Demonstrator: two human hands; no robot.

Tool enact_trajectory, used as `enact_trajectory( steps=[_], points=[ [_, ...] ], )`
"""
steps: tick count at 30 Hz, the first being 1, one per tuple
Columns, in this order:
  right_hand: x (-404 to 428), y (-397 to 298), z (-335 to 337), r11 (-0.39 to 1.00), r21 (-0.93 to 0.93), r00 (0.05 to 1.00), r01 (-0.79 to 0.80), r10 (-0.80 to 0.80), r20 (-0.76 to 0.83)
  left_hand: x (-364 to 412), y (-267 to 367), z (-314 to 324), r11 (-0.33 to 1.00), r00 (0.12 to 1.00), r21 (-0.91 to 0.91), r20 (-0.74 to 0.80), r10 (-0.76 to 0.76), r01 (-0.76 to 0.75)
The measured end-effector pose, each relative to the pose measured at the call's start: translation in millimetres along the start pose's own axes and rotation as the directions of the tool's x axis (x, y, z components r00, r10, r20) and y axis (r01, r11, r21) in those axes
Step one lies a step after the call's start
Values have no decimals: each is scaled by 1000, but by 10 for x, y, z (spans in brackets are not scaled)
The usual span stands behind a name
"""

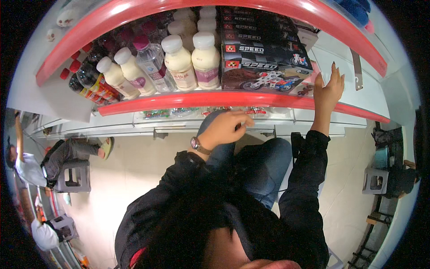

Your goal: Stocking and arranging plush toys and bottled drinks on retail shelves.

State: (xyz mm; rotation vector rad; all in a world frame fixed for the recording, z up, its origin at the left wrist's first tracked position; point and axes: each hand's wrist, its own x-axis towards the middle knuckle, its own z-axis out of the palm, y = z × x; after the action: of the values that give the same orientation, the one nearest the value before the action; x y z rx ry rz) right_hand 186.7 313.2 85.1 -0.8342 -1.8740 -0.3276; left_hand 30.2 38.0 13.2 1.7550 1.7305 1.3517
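Note:
My right hand [329, 88] reaches over the white shelf [366, 90] with its fingers spread and nothing visible in it. It is beside the right end of a row of black motorcycle building-set boxes [265, 72]. A partly hidden box with a reddish picture [304, 89] shows between that row and my thumb; I cannot tell whether I touch it. My left hand [228, 129], a watch [195, 143] on its wrist, hovers above my knee in front of the lower red shelf edge [201, 100]. Its fingers curl loosely, and I see nothing held.
Milk-drink bottles [205, 62], a clear bottle with a purple cap [153, 64] and dark red-capped bottles [89, 75] stand left of the boxes. A red rail [208, 2] curves overhead. A metal bracket [357, 70] hangs at right. People and grey stools [72, 176] are behind.

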Motion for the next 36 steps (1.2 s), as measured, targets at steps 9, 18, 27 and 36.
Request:
enact_trajectory(
  steps=[9, 18, 27, 36],
  points=[
    [532, -160, 376, 948, 222, 941, 230, -275, 200, -206, -105, -158, 998, 998, -7, 14, -59, 59],
    [929, -61, 635, 874, 267, 836, 407, -474, 277, -446, -186, -281, 981, 982, -76, -55, -183, 178],
    [925, 38, 661, 935, 329, 824, 130, -287, 489, -466, -153, -404, 984, 985, -59, -38, -171, 169],
    [793, 280, 507, 899, 413, 916, 142, -278, 290, -500, -174, -403, 987, 985, 3, -57, -163, 164]
  ],
)
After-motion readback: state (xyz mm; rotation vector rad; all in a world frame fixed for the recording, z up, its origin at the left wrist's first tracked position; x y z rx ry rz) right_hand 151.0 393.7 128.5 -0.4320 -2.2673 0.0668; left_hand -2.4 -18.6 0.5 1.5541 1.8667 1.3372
